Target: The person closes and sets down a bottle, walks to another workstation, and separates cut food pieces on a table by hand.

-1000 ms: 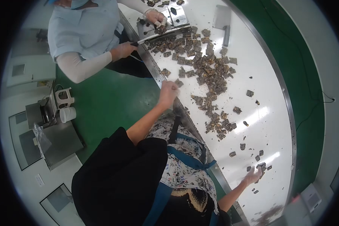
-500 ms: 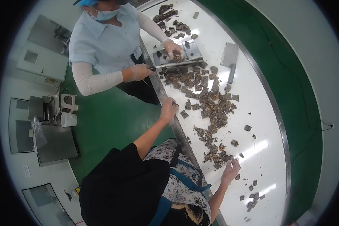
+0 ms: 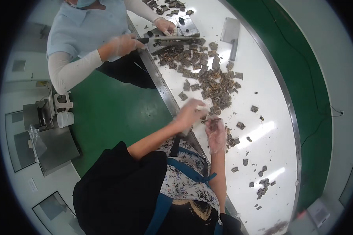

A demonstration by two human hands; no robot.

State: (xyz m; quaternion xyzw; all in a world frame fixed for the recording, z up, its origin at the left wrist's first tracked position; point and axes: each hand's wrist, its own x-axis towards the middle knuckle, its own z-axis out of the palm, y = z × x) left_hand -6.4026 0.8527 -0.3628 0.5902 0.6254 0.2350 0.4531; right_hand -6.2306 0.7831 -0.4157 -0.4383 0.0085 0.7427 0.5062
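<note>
My right hand (image 3: 215, 132), in a clear glove, is closed on a dark flat piece at its fingertips, over the white table near the lower part of the pile. My left hand (image 3: 192, 113) is beside it, to the left, blurred by motion; its fingers are bent towards the right hand, and whether it holds anything cannot be made out. Just beyond both hands lies the pile of dark brown broken pieces (image 3: 219, 88). Square pieces lie loose at its left side, and a small cluster of pieces (image 3: 264, 186) lies at the lower right.
Across the upper left, a co-worker (image 3: 90, 35) in light blue holds a long knife (image 3: 172, 38) over a metal block (image 3: 188, 26). A flat scraper (image 3: 230, 33) lies on the white table (image 3: 262, 145), which has a metal rim. A white bucket (image 3: 65, 119) stands on the green floor.
My right hand has come up and left from the lower pieces to meet my left hand, which has moved in over the table. The co-worker's knife hand has shifted.
</note>
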